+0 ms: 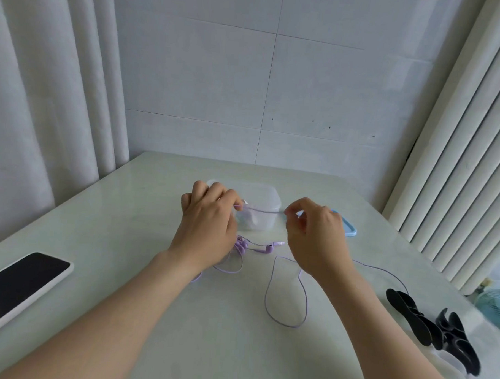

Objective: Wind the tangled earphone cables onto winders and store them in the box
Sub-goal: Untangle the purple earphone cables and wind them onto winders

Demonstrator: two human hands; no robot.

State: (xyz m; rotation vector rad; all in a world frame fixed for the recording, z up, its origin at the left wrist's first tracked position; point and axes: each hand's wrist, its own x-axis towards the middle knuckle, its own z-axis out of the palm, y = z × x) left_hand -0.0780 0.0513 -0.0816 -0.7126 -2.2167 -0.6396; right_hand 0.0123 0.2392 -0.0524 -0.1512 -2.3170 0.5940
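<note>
1. The purple earphone cable (290,325) lies at the centre of the frame. One short stretch is pulled straight between the two hands, above the table (159,271). A long loop rests on the table below the right hand, and another strand trails off to the right.
2. Its purple earbuds (242,245) lie in a small tangle on the table between the two wrists.
3. The left hand (210,225) has its fingers curled, with thumb and forefinger pinching the left end of the straight stretch.
4. The right hand (315,235) pinches the other end between thumb and forefinger, its other fingers loosely bent.
5. Just behind the hands stands a clear plastic box (267,197), open on top. Its blue-rimmed lid (348,229) lies flat beside it, partly hidden by the right hand.
6. Black winders (437,326) lie in a heap at the lower right.
7. A phone (18,288) with a dark screen lies at the lower left.
</note>
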